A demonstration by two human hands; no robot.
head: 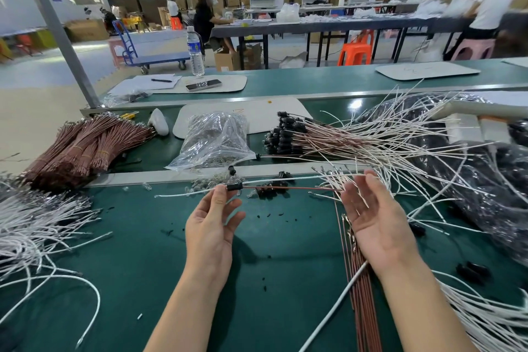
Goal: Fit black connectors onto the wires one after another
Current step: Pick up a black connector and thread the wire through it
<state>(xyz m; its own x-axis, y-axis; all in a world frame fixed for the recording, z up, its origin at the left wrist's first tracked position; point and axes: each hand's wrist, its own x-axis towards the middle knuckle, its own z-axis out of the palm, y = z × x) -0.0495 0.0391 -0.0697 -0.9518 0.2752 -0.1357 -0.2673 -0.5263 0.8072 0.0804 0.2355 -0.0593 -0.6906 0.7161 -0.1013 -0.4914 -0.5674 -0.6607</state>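
Note:
My left hand [213, 226] pinches a black connector [235, 187] at its fingertips, above the green bench. A white wire [300, 178] and a red-brown wire [291, 188] run from the connector rightward to my right hand [374, 217]. That hand is palm-up with relaxed fingers, and its fingertips touch the wire ends. A short white tail sticks out left of the connector. A few loose black connectors [271, 188] lie just behind the wires. Finished wires with black connectors [281, 134] are piled further back.
Bundled red-brown wires [85, 148] lie at the left, with loose white wires [34, 223] nearer. A clear bag of small parts [217, 140] sits mid-bench. Red-brown wires [360, 280] lie under my right wrist. White wires and a black bag [471, 180] fill the right.

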